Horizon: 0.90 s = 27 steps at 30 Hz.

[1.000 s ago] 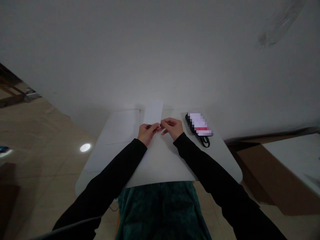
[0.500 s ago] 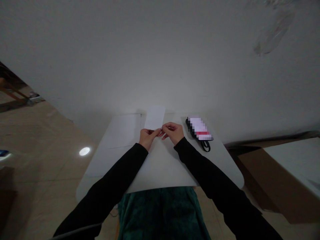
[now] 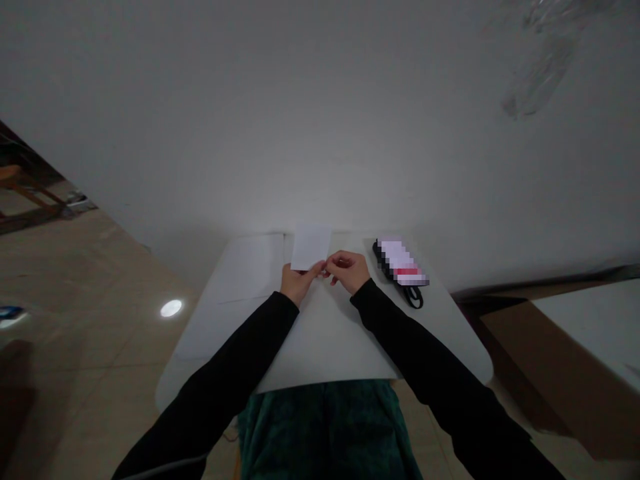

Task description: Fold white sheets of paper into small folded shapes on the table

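A small white slip of paper (image 3: 311,246) stands upright above the far part of a white table (image 3: 325,333). My left hand (image 3: 297,283) pinches its lower edge from the left. My right hand (image 3: 347,270) pinches the same edge from the right, its fingers curled in. Both hands meet near the middle of the table's far side, and black sleeves cover both my arms.
A larger white sheet (image 3: 250,267) lies flat on the table left of the hands. A black case with a cord and a blurred label (image 3: 403,270) rests at the far right. A white wall rises behind the table, and brown cardboard (image 3: 545,360) stands at the right.
The view has shifted slightly, so table and hands sit lower in the frame. Both hands keep pinching the paper's lower edge, and the visible part of the slip looks shorter.
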Tool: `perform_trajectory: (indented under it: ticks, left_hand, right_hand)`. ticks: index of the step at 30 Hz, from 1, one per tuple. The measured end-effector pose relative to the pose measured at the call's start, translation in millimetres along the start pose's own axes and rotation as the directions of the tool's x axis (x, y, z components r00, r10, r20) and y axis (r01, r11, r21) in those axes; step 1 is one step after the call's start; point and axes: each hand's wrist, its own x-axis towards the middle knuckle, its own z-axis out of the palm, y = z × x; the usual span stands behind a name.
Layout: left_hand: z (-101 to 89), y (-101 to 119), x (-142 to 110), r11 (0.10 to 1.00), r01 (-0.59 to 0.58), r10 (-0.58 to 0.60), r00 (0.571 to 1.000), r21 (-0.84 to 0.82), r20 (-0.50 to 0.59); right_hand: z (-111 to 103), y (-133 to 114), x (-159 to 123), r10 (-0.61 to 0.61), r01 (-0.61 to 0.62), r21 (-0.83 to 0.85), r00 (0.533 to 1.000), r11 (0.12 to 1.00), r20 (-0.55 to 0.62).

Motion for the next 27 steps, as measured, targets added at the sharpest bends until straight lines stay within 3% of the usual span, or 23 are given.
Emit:
perform_trajectory:
  ticks: [5,18,27]
  left_hand:
    - [-0.1,5,-2,0.997,0.033,-0.031,0.999,-0.072,0.029]
    - [-0.5,0,0,0.997,0.04,-0.037,0.999,-0.069,0.034]
    - [-2.9,-6,3,0.998,0.021,-0.022,0.999,-0.057,-0.024]
  right_hand:
    - [3,1,-2,0.04,-0.037,0.04,0.997,0.999,-0.059]
    - [14,4,-5,0.268,-0.218,0.367,0.959,0.904,-0.092]
    - [12,10,-1,0.214,-0.19,0.335,0.976,0.923,-0.037]
